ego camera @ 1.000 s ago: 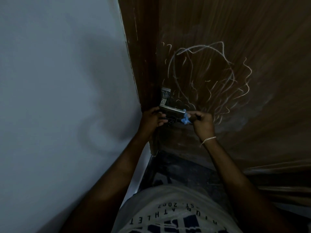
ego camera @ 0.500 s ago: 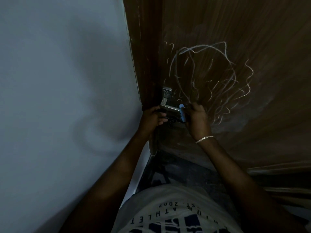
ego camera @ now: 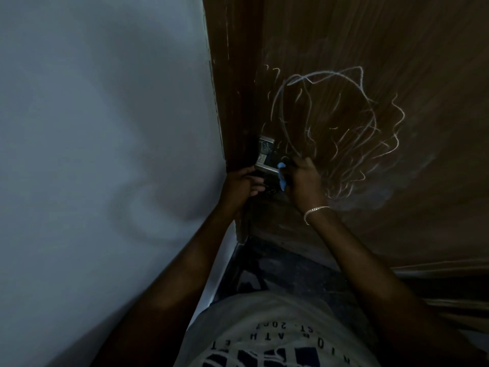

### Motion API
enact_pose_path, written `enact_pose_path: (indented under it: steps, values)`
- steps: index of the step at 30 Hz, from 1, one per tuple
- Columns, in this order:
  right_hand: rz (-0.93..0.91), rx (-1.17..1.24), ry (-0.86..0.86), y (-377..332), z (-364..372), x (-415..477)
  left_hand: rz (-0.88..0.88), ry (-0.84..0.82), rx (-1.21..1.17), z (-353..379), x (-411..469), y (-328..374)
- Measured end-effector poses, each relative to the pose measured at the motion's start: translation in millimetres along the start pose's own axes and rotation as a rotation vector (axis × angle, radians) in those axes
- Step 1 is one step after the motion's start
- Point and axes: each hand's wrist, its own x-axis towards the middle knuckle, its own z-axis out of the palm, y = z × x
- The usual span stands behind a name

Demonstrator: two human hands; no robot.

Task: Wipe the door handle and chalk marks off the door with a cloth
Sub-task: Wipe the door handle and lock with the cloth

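A brown wooden door [ego camera: 370,49] fills the upper right, with white chalk scribbles [ego camera: 341,123] looping across it. A metal door handle [ego camera: 266,165] with its plate sits at the door's left edge. My right hand [ego camera: 304,184] grips a small blue cloth [ego camera: 281,178] and holds it against the right end of the handle. My left hand [ego camera: 242,185] sits just below the handle's left end with its fingers curled; what they hold is too dark to tell.
A pale grey wall [ego camera: 105,154] covers the whole left side and meets the dark door frame [ego camera: 232,88]. Dark floor [ego camera: 285,268] shows below the door. My white printed shirt [ego camera: 264,337] fills the bottom centre.
My right hand has turned and risen slightly, bringing the blue cloth from under the handle's tip up against its end. My left hand has stayed in place.
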Motion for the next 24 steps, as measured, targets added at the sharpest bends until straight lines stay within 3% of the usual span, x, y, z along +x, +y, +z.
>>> enact_pose_path:
  steps: [5, 11, 15, 20, 24]
  values:
    - [-0.094, 0.017, -0.095, -32.1, 28.2, 35.5, 0.053, 0.009, 0.039, 0.8, -4.0, 2.0]
    - [-0.071, -0.02, 0.045, 7.8, 24.4, -1.3, 0.033, -0.011, 0.085, -3.6, -1.8, 1.3]
    - [-0.145, -0.084, 0.059, -8.2, 29.3, 14.4, 0.039, -0.004, 0.127, -2.2, -2.1, 1.8]
    - [-0.233, -0.084, -0.102, -33.7, 39.8, 32.1, 0.03, 0.038, 0.164, -1.6, -2.8, 4.2]
    - [-0.198, -0.146, 0.004, -9.0, 23.9, 5.9, 0.015, -0.003, 0.134, -4.5, -3.3, 4.5]
